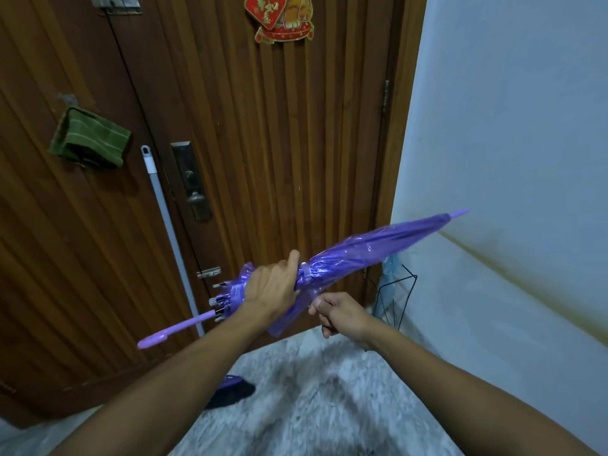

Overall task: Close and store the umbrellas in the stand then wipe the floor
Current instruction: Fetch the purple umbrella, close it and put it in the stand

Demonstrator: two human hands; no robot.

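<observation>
The person is standing right at the wooden door (263, 143), holding a folded purple umbrella (362, 251) out in front at a slant, its tip pointing up and to the right toward the white wall (510, 126) and its hooked handle (158, 339) hanging low on the left. The left hand (271, 287) is wrapping around the gathered canopy near its lower end, fingers clamped on the plastic just beside the closing strap (305, 273), with the metal rib ends poking out below the grip. The right hand (340, 315) is sitting just under the umbrella, fingers curled in together; it is pinching at a loose fold of the canopy, though I cannot tell for sure whether it is actually gripping the material. Behind the umbrella, in the corner where door and wall are meeting, a black wire stand (398, 297) is waiting on the floor with something pale blue already in it. A mop handle (164, 225) is leaning against the door next to the lock plate (192, 182), and a green cloth (90, 138) is hanging on the door further left. A red decoration (279, 18) is stuck high on the door. Down on the speckled floor (312, 406), a dark object (230, 391) with a bit of purple is lying partly behind the left forearm.
</observation>
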